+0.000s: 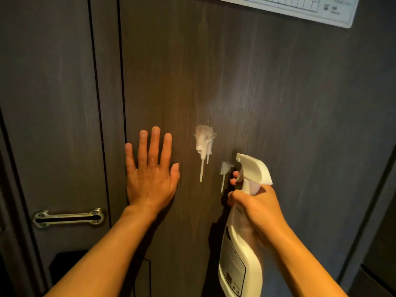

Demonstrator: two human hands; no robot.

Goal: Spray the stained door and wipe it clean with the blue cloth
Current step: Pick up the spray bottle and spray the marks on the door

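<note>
The dark wood-grain door point(267, 93) fills the view. A white foamy patch point(204, 140) sits on it at mid height, with drips running down. A smaller white patch point(224, 169) lies lower right of it. My right hand point(255, 206) grips the neck of a white spray bottle point(242, 243), one finger on the trigger, its nozzle close to the smaller patch. My left hand point(151, 168) rests flat on the door, fingers spread, left of the foam. No blue cloth is in view.
A dark frame panel point(53, 103) stands to the left of the door, with a metal latch bar point(68, 217) on it. A white printed sheet point(300, 7) hangs at the door's top right. A dark edge runs down the far right.
</note>
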